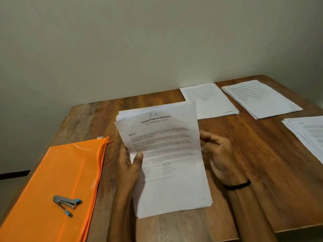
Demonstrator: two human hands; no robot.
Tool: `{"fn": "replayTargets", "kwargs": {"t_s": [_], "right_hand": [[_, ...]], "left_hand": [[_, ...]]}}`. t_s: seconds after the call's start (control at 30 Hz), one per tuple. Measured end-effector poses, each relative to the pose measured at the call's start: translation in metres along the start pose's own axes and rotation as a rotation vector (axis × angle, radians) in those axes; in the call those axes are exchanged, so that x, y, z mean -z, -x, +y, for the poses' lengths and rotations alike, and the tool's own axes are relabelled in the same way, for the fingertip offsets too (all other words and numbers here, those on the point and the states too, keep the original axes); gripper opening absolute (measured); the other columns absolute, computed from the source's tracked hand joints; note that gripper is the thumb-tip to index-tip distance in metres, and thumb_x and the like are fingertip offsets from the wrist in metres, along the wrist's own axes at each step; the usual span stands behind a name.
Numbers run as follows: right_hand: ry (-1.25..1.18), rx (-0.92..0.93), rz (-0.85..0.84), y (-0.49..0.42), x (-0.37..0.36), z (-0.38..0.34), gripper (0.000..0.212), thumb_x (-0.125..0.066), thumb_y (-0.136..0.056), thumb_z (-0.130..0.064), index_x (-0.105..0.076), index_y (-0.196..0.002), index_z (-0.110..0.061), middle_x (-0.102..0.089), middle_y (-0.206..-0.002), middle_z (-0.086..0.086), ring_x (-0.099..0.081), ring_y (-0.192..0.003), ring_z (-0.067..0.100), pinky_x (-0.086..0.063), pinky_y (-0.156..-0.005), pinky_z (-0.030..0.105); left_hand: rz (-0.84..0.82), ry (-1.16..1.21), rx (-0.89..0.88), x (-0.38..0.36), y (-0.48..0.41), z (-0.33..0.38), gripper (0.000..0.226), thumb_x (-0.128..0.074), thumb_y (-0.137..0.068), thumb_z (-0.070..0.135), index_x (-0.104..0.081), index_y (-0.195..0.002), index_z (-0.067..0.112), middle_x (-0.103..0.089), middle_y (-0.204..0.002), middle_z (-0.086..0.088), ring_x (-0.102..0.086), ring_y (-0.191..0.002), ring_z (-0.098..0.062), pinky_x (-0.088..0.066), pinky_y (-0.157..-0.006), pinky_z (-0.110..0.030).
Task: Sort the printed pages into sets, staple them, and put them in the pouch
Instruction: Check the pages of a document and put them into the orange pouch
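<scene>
Where blurry, page (166, 133) text unreadable.

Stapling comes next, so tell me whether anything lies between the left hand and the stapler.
Nothing visible does. The stapler lies on the orange pouch, left of the left hand, with only bare pouch and a strip of table between. That hand, though, holds the top sheet.

A brown wooden table (262, 163) stands against a plain pale wall (122, 49), with a paler streak in the grain near its left edge. A dark skirting strip (14, 174) runs low on the left. A black band (236, 185) circles one wrist.
</scene>
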State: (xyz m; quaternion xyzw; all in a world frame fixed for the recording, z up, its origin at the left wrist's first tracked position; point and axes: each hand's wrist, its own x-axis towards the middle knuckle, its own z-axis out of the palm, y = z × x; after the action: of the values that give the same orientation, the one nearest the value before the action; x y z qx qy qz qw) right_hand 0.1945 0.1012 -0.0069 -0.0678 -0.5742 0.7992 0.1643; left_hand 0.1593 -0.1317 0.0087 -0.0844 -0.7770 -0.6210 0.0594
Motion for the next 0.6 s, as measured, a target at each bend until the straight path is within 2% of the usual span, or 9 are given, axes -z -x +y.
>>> {"fn": "replayTargets", "kwargs": {"t_s": [0.07,0.13,0.23,0.3,0.37,0.43,0.53,0.6], "right_hand": [[-0.075,-0.015,0.012,-0.004,-0.001,-0.006,0.045,-0.036,-0.086,0.014,-0.077,-0.088,-0.005,-0.075,-0.107,0.012,-0.07,-0.098,0.031,-0.058,-0.077,0.034],[-0.035,-0.001,-0.012,-0.007,-0.001,-0.012,0.049,-0.036,-0.091,0.01,-0.078,-0.075,-0.011,-0.075,-0.11,0.008,-0.071,-0.096,0.024,-0.059,-0.076,0.035],[0.232,0.124,-0.012,-0.016,-0.002,-0.017,0.03,-0.049,-0.099,0.005,-0.076,-0.093,-0.006,-0.073,-0.113,0.008,-0.07,-0.102,0.029,-0.061,-0.082,0.045],[0.302,0.205,-0.007,-0.018,-0.006,-0.02,0.014,-0.064,-0.093,-0.003,-0.075,-0.098,-0.01,-0.074,-0.108,0.005,-0.071,-0.1,0.027,-0.061,-0.083,0.043],[0.33,0.236,0.018,-0.017,-0.011,-0.023,0.02,-0.075,-0.083,-0.014,-0.073,-0.102,-0.021,-0.075,-0.104,-0.005,-0.071,-0.099,0.019,-0.061,-0.081,0.036],[0.362,0.264,0.08,-0.017,-0.016,-0.024,0.033,-0.079,-0.08,-0.014,-0.067,-0.109,-0.026,-0.073,-0.096,-0.01,-0.071,-0.094,0.015,-0.061,-0.075,0.029],[0.368,0.335,0.192,-0.014,-0.02,-0.019,0.038,-0.079,-0.082,-0.008,-0.06,-0.112,-0.02,-0.07,-0.081,-0.012,-0.072,-0.08,0.012,-0.06,-0.068,0.025],[0.395,0.383,0.199,-0.01,-0.021,-0.015,0.028,-0.078,-0.084,-0.01,-0.062,-0.105,-0.018,-0.072,-0.086,-0.013,-0.072,-0.083,0.012,-0.061,-0.068,0.029]], "left_hand": [[-0.02,-0.047,-0.017,0.002,0.0,-0.001,0.039,-0.054,-0.096,-0.01,-0.051,-0.134,-0.002,-0.054,-0.104,0.032,-0.043,-0.091,0.037,-0.033,-0.073,0.009],[-0.015,-0.095,-0.038,0.003,0.0,0.002,0.041,-0.055,-0.095,-0.01,-0.051,-0.136,-0.004,-0.05,-0.108,0.025,-0.041,-0.093,0.038,-0.032,-0.074,0.009],[-0.048,-0.163,-0.068,0.002,0.001,0.006,0.042,-0.054,-0.093,-0.016,-0.05,-0.134,-0.01,-0.047,-0.11,0.024,-0.039,-0.097,0.039,-0.031,-0.078,0.009],[-0.051,-0.155,-0.068,0.002,0.004,0.008,0.043,-0.054,-0.093,-0.016,-0.049,-0.135,-0.009,-0.047,-0.11,0.024,-0.04,-0.096,0.039,-0.031,-0.077,0.009],[-0.056,-0.141,-0.071,0.002,0.005,0.007,0.043,-0.055,-0.093,-0.015,-0.049,-0.135,-0.008,-0.048,-0.111,0.023,-0.039,-0.094,0.04,-0.031,-0.077,0.01],[-0.052,-0.133,-0.085,0.002,0.005,0.007,0.042,-0.055,-0.093,-0.015,-0.05,-0.133,-0.006,-0.055,-0.115,0.025,-0.037,-0.095,0.041,-0.029,-0.077,0.011],[-0.07,-0.13,-0.053,0.004,0.005,0.005,0.038,-0.055,-0.093,-0.015,-0.052,-0.127,0.001,-0.059,-0.1,0.047,-0.04,-0.096,0.039,-0.031,-0.078,0.009],[-0.061,-0.117,-0.05,0.004,0.003,-0.002,0.036,-0.055,-0.093,-0.014,-0.054,-0.127,-0.002,-0.062,-0.102,0.031,-0.046,-0.096,0.034,-0.035,-0.077,0.007]]}}
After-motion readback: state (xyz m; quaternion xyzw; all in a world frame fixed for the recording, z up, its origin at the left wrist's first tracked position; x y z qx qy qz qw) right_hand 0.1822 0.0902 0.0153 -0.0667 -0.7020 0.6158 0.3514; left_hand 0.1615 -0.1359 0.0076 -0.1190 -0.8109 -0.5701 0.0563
